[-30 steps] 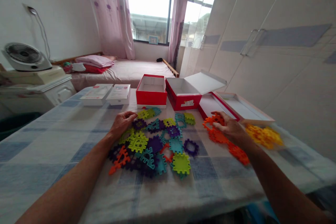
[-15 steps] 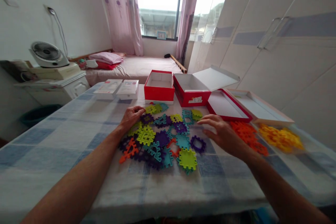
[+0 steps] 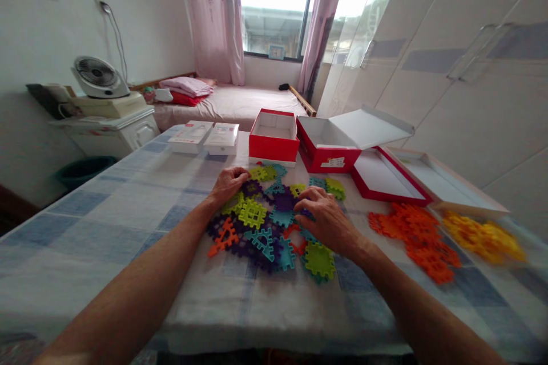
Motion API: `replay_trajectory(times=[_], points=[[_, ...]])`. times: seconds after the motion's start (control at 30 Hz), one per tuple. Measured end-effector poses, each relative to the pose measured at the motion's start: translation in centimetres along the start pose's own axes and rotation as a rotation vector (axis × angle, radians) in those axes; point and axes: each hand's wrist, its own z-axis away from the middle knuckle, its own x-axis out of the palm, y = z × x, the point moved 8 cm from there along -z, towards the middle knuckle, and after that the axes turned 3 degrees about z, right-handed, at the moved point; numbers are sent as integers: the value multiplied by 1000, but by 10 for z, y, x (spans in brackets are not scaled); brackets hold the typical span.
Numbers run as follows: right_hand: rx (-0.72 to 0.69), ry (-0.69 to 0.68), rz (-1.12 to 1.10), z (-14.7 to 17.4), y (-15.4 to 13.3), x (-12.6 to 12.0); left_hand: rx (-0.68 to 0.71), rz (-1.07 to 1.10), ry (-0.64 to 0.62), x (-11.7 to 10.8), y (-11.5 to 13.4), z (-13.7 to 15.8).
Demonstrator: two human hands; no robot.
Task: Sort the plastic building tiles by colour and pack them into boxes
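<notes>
From where I stand, the bright red box (image 3: 274, 149) is the easiest thing to steer by, so I take every place from it, with left and right as the person has them. Just on its near side, on the checked cloth (image 3: 128, 262), spreads the mixed heap (image 3: 281, 218) of toothed plastic pieces in lime, teal, purple and a little orange. The left hand (image 3: 231, 183) rests nearer than the red box and to its left, at the heap's edge, fingers bent and drawn together beside some lime pieces (image 3: 259, 173); whether they pinch one, I can't tell. The right hand (image 3: 327, 218) is nearer than the box and to its right, over the heap, its fingers curved and a little spread, the thumb apart; I can't make out whether the tips touch a piece.

Well to the right of the red box and nearer than it lies an orange pile (image 3: 422, 234), with a yellow pile (image 3: 482, 238) farther right. Right beside the box stands a second red box (image 3: 327, 161), its pale flap leaning out, then a shallow red tray (image 3: 383, 174). Two flat white boxes (image 3: 221, 140) lie to its left.
</notes>
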Motion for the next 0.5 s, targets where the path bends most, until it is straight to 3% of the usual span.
replay_trajectory(times=[0.13,0.37,0.5], points=[[-43,-81,-29,11,-9,3,-3,1,-4,0,0,0],[-84,-44,132,5,-27,17,-1,3,-11,2,1,1],[-87,-29,88,4,-21,11,4,12,-6,1,1,0]])
